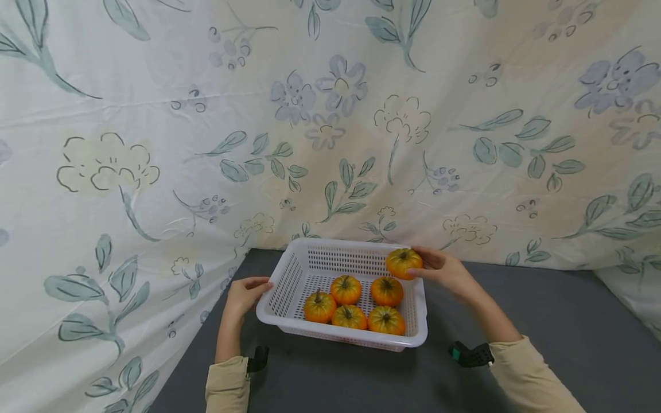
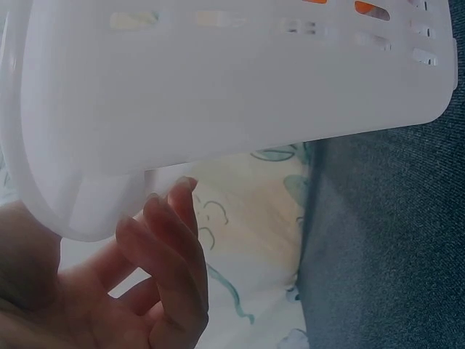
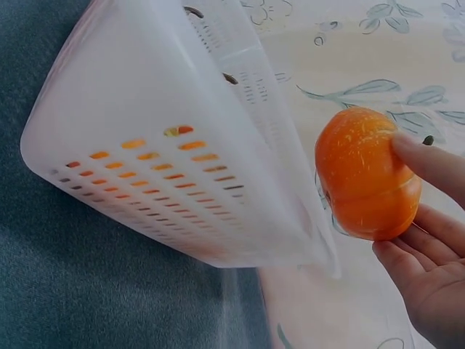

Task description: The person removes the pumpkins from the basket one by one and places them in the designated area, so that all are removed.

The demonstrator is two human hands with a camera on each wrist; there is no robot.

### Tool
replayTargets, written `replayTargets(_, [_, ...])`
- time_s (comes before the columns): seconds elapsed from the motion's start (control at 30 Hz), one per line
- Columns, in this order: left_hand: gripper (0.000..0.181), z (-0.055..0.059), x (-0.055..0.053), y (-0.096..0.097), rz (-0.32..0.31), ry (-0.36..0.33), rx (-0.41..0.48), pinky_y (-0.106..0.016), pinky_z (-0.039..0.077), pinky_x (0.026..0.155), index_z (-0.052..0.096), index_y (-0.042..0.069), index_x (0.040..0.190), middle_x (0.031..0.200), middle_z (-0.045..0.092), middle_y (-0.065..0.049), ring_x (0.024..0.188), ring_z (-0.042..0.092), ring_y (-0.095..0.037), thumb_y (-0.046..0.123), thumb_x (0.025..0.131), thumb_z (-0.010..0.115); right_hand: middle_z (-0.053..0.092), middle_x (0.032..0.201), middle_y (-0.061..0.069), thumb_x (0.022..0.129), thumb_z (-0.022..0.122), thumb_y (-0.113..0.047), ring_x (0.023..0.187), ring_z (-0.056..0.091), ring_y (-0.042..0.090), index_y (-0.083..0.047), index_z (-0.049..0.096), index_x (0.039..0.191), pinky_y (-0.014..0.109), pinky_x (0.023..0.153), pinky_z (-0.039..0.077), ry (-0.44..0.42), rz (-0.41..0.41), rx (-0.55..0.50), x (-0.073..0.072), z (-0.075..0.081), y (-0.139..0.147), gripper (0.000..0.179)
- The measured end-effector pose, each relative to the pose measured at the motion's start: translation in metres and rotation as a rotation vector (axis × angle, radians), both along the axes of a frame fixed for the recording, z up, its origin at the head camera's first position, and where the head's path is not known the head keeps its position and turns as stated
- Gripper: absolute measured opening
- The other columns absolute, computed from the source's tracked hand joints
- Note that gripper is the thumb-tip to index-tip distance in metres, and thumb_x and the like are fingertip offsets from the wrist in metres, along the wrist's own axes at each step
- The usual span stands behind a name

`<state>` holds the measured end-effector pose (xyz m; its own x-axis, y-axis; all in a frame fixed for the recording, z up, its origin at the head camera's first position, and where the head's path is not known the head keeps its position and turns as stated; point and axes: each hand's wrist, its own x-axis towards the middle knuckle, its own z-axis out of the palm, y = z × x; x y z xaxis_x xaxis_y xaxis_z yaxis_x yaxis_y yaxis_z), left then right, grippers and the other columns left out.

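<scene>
A white plastic basket with slotted walls stands on the dark table, several small orange pumpkins inside it, mostly toward its front and right. My left hand grips the basket's left rim; in the left wrist view its fingers curl beneath the rim's edge. At the back right corner, my right hand holds another pumpkin above the basket. The right wrist view shows this pumpkin pinched between thumb and fingers, just beyond the basket's rim, its stem toward the palm.
A dark grey cloth covers the table. Behind it and along the left hangs a pale curtain printed with flowers and leaves. Each wrist wears a dark strap near the sleeve cuff.
</scene>
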<state>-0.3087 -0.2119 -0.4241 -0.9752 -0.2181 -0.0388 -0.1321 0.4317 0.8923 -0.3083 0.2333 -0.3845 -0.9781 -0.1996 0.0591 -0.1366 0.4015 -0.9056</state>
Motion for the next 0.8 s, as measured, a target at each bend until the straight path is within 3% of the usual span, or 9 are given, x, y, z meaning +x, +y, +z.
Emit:
replayTargets(0.37, [0.039,-0.001,0.000,0.000,-0.001,0.002,0.006,-0.035,0.057,0.068,0.065,-0.001,0.122,0.115,0.068,-0.023,0.076,0.066,-0.012,0.021,0.090,0.068,0.035,0.157,0.016,0.087,0.073,-0.034,0.145,0.033,0.035,-0.008,0.034,0.151,0.051,0.114,0.031,0.011,-0.018,-0.049,-0.001,-0.004,0.016,0.079])
replayTargets(0.8, [0.040,-0.002,-0.001,-0.001,-0.005,0.002,0.007,-0.034,0.056,0.067,0.065,0.000,0.123,0.115,0.068,-0.023,0.076,0.066,-0.012,0.023,0.090,0.068,0.029,0.159,0.019,0.089,0.071,-0.035,0.146,0.029,0.039,-0.005,0.030,0.152,0.056,0.114,0.028,0.004,-0.073,-0.035,0.001,-0.008,0.030,0.081])
